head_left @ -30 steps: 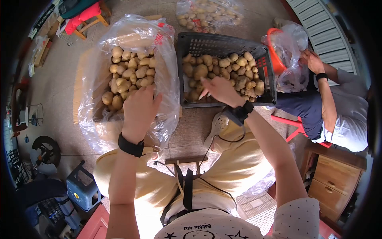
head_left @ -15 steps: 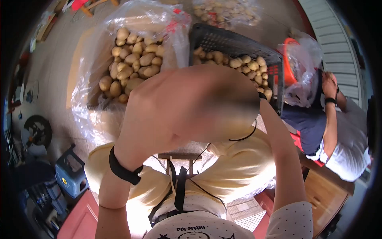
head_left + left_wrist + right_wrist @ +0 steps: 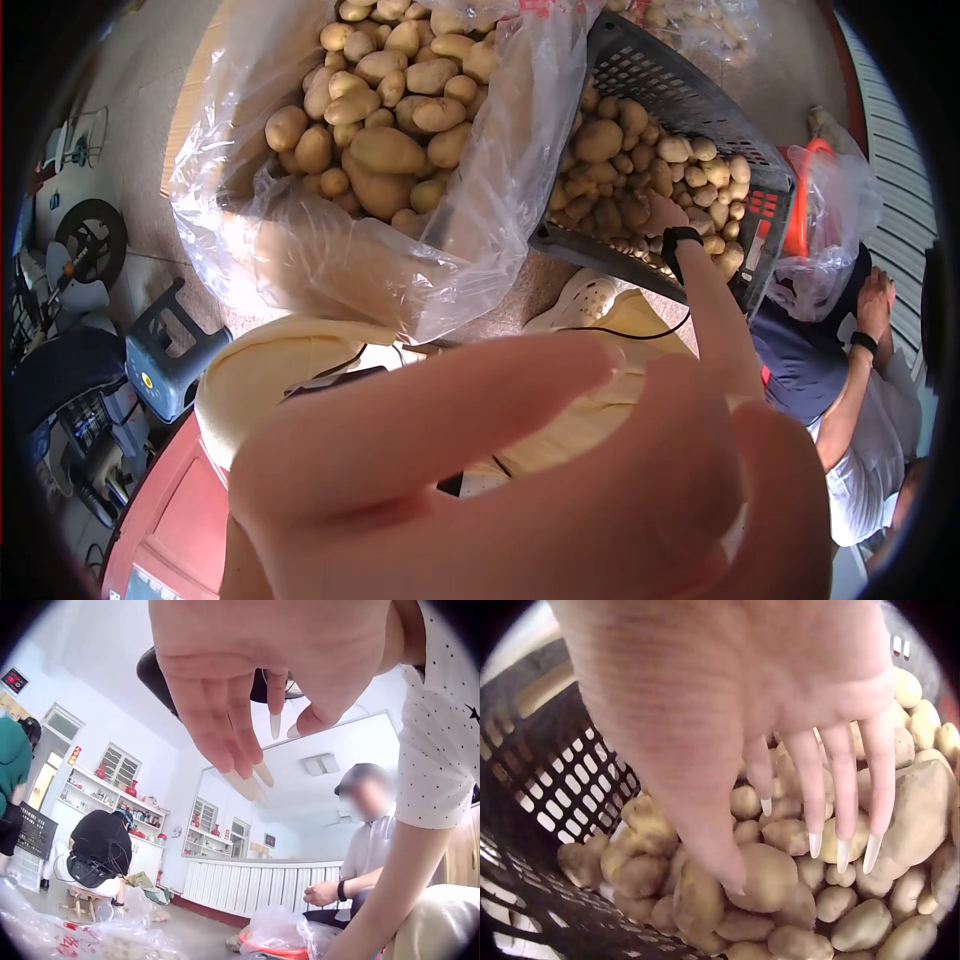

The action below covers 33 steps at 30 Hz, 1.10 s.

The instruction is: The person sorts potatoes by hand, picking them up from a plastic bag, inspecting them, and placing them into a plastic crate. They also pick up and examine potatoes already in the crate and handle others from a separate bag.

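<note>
My left hand [image 3: 520,470] is raised large and close in the head view, in front of my lap. Its loosely bent fingers hold nothing, as the left wrist view also shows of the hand [image 3: 262,682]. My right hand [image 3: 662,214] reaches into the black crate [image 3: 690,100] of potatoes. In the right wrist view the right hand [image 3: 772,727] has its fingers extended down among potatoes, its thumb tip against a rounded potato [image 3: 763,877]; nothing is gripped. Left of the crate, larger potatoes [image 3: 387,151] lie in a plastic-lined box [image 3: 350,260].
A seated person [image 3: 850,400] is at the right, beside an orange container [image 3: 797,215] with plastic bags. A bag of potatoes [image 3: 715,25] lies beyond the crate. A blue stool [image 3: 170,350] stands at the left. The left wrist view shows another person seated on a low stool [image 3: 86,896].
My left hand has left the potatoes in the lined box and come up close to the head camera. The right hand stays at the crate, now lower among its potatoes. The head view has shifted.
</note>
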Motion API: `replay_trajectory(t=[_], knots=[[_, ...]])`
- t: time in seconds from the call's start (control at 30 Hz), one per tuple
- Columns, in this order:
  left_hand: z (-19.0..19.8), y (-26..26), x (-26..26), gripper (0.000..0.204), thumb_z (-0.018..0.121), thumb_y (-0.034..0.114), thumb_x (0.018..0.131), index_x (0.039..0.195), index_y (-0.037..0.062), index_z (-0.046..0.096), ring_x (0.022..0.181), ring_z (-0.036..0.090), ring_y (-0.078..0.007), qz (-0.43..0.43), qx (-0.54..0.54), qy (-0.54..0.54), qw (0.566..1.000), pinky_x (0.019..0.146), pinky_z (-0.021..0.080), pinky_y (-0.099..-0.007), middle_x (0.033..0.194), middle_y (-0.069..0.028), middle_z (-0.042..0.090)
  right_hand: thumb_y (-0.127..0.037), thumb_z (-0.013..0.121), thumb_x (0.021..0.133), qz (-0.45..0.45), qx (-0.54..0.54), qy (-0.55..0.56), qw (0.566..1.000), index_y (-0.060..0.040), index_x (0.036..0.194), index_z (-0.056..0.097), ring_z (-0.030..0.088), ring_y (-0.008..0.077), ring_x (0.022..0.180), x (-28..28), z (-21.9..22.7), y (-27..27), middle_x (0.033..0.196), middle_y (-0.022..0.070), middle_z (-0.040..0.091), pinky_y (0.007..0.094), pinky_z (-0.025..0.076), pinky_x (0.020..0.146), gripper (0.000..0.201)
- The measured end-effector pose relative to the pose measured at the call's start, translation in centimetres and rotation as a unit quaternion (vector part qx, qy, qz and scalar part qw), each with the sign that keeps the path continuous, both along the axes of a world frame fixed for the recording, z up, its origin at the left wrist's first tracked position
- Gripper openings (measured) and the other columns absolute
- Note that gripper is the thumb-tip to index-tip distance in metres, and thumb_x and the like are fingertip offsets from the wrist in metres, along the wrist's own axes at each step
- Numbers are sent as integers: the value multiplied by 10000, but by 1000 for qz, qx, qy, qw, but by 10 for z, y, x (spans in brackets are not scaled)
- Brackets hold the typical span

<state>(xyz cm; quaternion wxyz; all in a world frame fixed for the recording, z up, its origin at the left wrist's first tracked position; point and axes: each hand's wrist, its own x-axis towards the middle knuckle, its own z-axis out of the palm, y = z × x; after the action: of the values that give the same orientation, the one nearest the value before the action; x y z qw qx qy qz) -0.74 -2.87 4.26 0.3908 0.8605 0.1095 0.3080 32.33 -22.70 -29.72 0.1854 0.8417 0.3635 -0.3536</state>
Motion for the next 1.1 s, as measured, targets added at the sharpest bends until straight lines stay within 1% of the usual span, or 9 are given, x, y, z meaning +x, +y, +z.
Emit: replay_trajectory(t=[0.23,0.47,0.67,0.73,0.83,0.93,1.0,1.07,1.1], knots=[[-5,12,-5,448,808,253,533,901,36,675,633,623,-243,-7,-13,48,999,613,499,-315,776,-81,653,-249,752,674,42,-51,-45,997,-223,1257,430,594,352,1042,-16,-14,13,1110,188,593,448,505,857,666],[-4,17,-13,456,811,258,530,904,36,675,637,624,-244,-18,-22,89,996,618,500,-319,776,-81,653,-222,736,706,72,-33,-64,995,-210,1258,395,614,344,1002,-14,-26,11,1069,179,616,449,516,818,649],[2,20,-19,462,813,262,527,907,36,676,641,624,-245,-35,-25,114,993,623,501,-321,776,-82,653,-270,560,832,78,6,-96,992,-184,1204,403,625,360,967,-9,-63,-3,1046,168,638,474,507,823,413],[3,20,-20,465,813,263,526,908,36,676,642,624,-246,-42,-28,122,991,624,501,-322,776,-82,653,-181,439,881,87,-6,-76,993,-128,1176,464,621,326,1012,-14,-49,4,1108,173,628,445,491,857,301],[4,18,-21,468,814,265,525,910,37,676,643,625,-246,-50,-35,129,990,626,501,-324,776,-83,653,-178,468,860,122,-36,-76,989,-121,1146,509,622,322,1010,-19,-24,15,1103,174,629,436,496,861,294],[6,18,-23,472,816,267,524,911,37,676,645,625,-246,-63,-38,140,987,629,502,-325,775,-83,652,-198,503,829,68,-64,-52,994,-100,1120,564,605,318,1049,-25,12,30,1118,178,624,434,489,887,313],[8,19,-25,474,816,268,523,912,37,676,646,625,-247,-70,-36,145,986,630,502,-326,775,-83,652,-214,515,820,40,-76,-30,996,-95,1131,572,596,320,1066,-21,10,26,1125,182,621,429,484,899,338],[14,18,-27,476,817,269,522,913,37,676,647,626,-247,-77,-34,148,985,632,502,-327,775,-83,652,-249,553,795,116,30,-10,993,-93,1184,567,591,329,1071,-5,-11,11,1112,193,623,413,482,901,419],[17,18,-27,477,817,270,522,913,37,676,648,626,-247,-83,-35,150,985,632,502,-327,775,-83,652,-249,553,795,113,29,-13,993,-93,1184,567,591,329,1071,-13,18,24,1112,193,623,413,482,901,419]])
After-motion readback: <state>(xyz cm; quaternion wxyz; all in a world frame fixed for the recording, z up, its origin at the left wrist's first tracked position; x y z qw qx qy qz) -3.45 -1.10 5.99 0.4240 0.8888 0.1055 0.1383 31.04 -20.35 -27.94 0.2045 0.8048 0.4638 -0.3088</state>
